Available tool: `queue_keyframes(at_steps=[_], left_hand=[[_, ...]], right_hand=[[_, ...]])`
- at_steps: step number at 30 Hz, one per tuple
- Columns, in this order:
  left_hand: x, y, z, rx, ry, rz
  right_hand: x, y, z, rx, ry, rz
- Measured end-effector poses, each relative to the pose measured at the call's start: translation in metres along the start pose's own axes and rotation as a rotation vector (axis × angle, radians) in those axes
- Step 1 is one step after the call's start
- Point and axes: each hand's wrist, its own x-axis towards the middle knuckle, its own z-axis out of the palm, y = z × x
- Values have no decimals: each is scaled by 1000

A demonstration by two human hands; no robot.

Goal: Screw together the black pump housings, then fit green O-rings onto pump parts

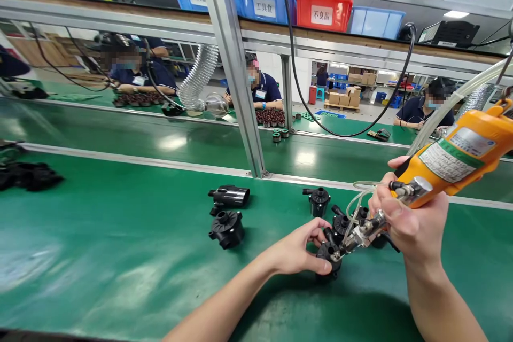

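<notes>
My right hand (417, 219) is wrapped around an orange power screwdriver (449, 157) with clear hoses, held slanting down to the left. Its metal tip meets the top of a black pump housing (329, 254). Around that same housing, the fingers and thumb of my left hand (302, 248) are closed. Just behind it stand more black pump housings (341, 222), partly hidden by the tool. Another housing (319, 202) is upright farther back. To the left, one housing (227, 228) stands upright and another (230, 196) lies on its side.
The green work mat (120, 256) covers the bench. A metal post (228, 64) rises behind it, and a black cable (296, 91) hangs down. Blurred black parts (30, 173) lie at far left. Bins, including a red one (323, 9), line the shelf. Several people sit opposite.
</notes>
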Motion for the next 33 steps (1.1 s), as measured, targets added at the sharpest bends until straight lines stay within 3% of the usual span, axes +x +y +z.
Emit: queue_keyframes(at_steps=[5,17,19,23,27,29,33], left_hand=[[2,-4,0,44,6,11],[0,-3,1,76,30,32],[2,-4,7,85,106,46],[11,-16,20,130,369,110],[18,-22,28,-39,271,174],[16,-18,31,-65,228,154],[9,-7,37,30,264,132]], right_hand=[[1,8,16,-149,43,-31],[5,15,28,-133,49,25],[8,11,22,-119,81,22],[14,-2,-6,-164,198,1],[17,-8,-30,-126,222,-17],[18,-6,-33,-106,203,-25],[19,1,-30,-89,177,-37]])
